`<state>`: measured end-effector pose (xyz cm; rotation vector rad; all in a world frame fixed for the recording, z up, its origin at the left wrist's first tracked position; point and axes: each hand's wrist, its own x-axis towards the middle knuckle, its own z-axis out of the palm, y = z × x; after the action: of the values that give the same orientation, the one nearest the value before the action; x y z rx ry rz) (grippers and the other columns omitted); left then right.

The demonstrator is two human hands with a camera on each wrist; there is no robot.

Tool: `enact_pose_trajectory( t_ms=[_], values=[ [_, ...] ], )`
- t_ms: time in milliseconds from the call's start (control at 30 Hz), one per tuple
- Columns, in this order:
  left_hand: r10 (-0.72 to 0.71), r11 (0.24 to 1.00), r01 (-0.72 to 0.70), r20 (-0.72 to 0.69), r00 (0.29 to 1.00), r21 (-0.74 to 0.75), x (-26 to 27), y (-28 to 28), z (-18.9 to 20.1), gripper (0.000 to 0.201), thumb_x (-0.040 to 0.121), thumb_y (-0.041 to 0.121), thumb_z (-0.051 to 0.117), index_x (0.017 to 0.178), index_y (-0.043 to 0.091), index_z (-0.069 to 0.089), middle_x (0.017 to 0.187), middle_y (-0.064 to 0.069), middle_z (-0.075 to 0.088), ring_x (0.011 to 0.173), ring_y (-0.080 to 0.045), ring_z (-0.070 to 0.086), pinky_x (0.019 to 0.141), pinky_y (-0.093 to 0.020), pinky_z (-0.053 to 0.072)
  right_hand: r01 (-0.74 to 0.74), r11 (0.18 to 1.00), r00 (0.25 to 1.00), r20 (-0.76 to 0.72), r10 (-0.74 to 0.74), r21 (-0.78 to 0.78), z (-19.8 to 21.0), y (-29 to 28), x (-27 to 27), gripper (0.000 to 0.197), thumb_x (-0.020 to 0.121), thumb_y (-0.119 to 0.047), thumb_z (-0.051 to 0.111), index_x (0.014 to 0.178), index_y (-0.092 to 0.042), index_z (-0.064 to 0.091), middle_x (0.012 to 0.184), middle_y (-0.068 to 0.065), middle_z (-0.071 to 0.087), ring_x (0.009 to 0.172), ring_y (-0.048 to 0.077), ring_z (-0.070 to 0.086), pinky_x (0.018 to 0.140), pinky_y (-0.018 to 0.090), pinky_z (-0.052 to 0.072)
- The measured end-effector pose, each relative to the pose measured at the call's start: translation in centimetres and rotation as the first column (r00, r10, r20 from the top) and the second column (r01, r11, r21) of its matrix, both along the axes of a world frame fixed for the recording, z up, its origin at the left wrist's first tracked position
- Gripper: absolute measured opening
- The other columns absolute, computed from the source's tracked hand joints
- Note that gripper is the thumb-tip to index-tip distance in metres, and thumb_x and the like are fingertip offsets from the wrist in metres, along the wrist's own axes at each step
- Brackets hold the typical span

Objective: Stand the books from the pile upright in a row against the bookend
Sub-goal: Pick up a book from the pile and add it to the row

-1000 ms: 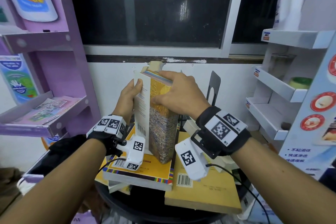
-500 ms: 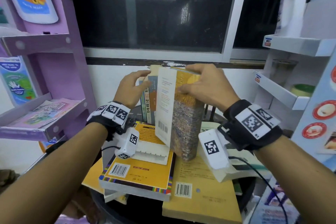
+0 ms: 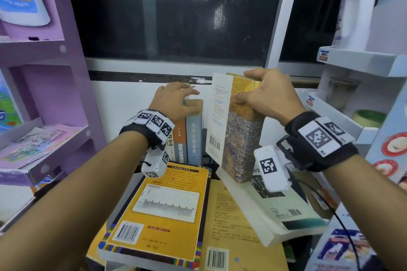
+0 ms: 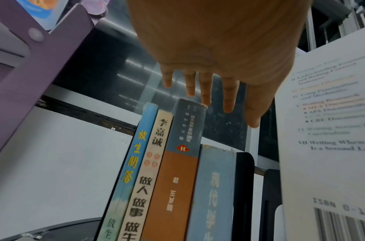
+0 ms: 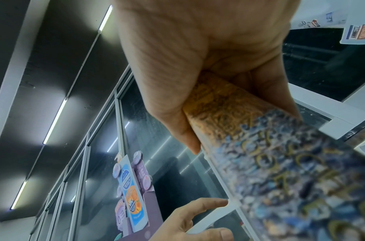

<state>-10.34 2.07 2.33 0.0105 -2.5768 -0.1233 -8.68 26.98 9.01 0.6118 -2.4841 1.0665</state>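
Right hand (image 3: 267,97): we grip the thick book (image 3: 236,130) by its top, upright, right of the row (image 3: 187,138).
Left hand (image 3: 174,101): fingers spread, steadying the row's tops.
Advice: we should lower it flush, spine near, beside the bookend (image 4: 244,187).

Both forearms extended forward, each wrist fitted with a black strap bearing white marker tags and a white camera module.

Left hand (image 3: 174,100) raised, palm down, fingers (image 4: 205,91) straight and slightly spread, thumb out to the side; nothing held. In the left wrist view, middle fingertip at the top edge of a dark book spine (image 4: 190,124); contact cannot be confirmed.

Right hand (image 3: 267,94) clamped over the top of an upright thick book (image 3: 237,130): thumb (image 5: 177,124) pressed along one face, fingers curled over the top edge onto the far face. Wrist level, knuckles uppermost.
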Motion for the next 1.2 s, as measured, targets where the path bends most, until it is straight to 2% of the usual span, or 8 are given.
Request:
enact_pose_trajectory(
  t_ms=[167,233,333,467,667,933,1000,1200],
  values=[
    [0.035,0.999,-0.033,0.065,0.997,-0.032,-0.7,0.5,-0.9,0.054,0.076,0.066,0.060,0.126,0.044,0.055,0.148,0.006,0.040,0.139,-0.019,0.029,0.113,-0.056,0.020,-0.012,1.000,1.000,0.026,0.011,0.019,-0.8,-0.9,-1.6,0.069,0.070,-0.033,0.081,0.134,-0.021,0.057,0.130,0.002,0.059,0.119,0.019,0.052,0.101,0.031,0.045],
    [0.031,0.997,-0.024,0.097,0.995,-0.067,-1.0,0.5,-1.5,0.055,0.074,0.066,0.062,0.125,0.047,0.054,0.151,0.006,0.037,0.142,-0.020,0.024,0.115,-0.055,0.015,-0.008,0.999,1.000,0.024,0.007,0.042,-1.2,-1.2,-2.0,0.068,0.072,-0.033,0.080,0.135,-0.022,0.056,0.130,0.001,0.058,0.123,0.020,0.048,0.101,0.032,0.043],
    [0.032,0.992,-0.020,0.094,0.995,-0.126,-1.3,0.3,-2.0,0.053,0.074,0.062,0.065,0.123,0.044,0.059,0.152,0.005,0.035,0.143,-0.020,0.023,0.117,-0.050,0.013,-0.007,0.999,1.000,0.030,0.006,0.049,-1.7,-1.8,-2.5,0.069,0.069,-0.036,0.081,0.133,-0.022,0.058,0.127,0.003,0.061,0.118,0.021,0.053,0.100,0.035,0.048],
    [-0.002,0.988,0.013,0.072,0.997,-0.154,-1.4,-0.3,-2.1,0.045,0.077,0.056,0.066,0.120,0.044,0.062,0.148,0.006,0.038,0.138,-0.019,0.029,0.116,-0.043,0.020,-0.021,0.998,0.999,0.044,0.019,0.052,-2.3,-2.7,-2.9,0.069,0.069,-0.036,0.082,0.132,-0.021,0.059,0.124,0.002,0.063,0.114,0.021,0.056,0.098,0.038,0.050],
    [-0.010,0.999,0.013,0.056,0.998,-0.051,-0.7,-0.2,-2.3,0.041,0.080,0.048,0.068,0.120,0.040,0.064,0.142,0.008,0.040,0.136,-0.015,0.026,0.104,-0.041,0.037,-0.018,0.997,0.999,0.029,0.016,0.073,-2.4,-3.4,-3.2,0.066,0.073,-0.034,0.080,0.133,-0.021,0.057,0.128,0.002,0.061,0.119,0.022,0.052,0.099,0.036,0.048],
    [0.001,1.000,0.000,0.061,0.998,-0.024,-0.6,-0.5,-2.3,0.040,0.079,0.047,0.070,0.119,0.042,0.064,0.140,0.010,0.041,0.134,-0.014,0.028,0.099,-0.040,0.040,-0.006,1.000,1.000,0.005,0.006,0.030,-2.0,-4.1,-4.0,0.067,0.075,-0.033,0.079,0.135,-0.018,0.055,0.131,0.004,0.059,0.117,0.022,0.054,0.099,0.038,0.048],
    [-0.001,1.000,0.002,0.064,0.998,-0.018,-0.6,-0.5,-2.3,0.040,0.080,0.047,0.070,0.119,0.041,0.064,0.138,0.010,0.042,0.134,-0.014,0.028,0.097,-0.039,0.040,0.003,0.999,1.000,0.004,-0.003,0.039,-2.1,-4.4,-4.4,0.067,0.076,-0.033,0.078,0.137,-0.018,0.054,0.132,0.004,0.058,0.120,0.022,0.051,0.099,0.036,0.045],
    [-0.004,1.000,0.005,0.074,0.997,-0.017,-0.7,-0.7,-2.3,0.040,0.078,0.047,0.071,0.117,0.041,0.064,0.136,0.009,0.042,0.133,-0.014,0.030,0.097,-0.040,0.041,0.065,0.997,0.998,0.011,-0.065,0.030,-3.1,-6.0,-5.6,0.067,0.072,-0.036,0.078,0.134,-0.024,0.056,0.128,0.007,0.062,0.118,0.027,0.054,0.099,0.038,0.046]
  ],
)
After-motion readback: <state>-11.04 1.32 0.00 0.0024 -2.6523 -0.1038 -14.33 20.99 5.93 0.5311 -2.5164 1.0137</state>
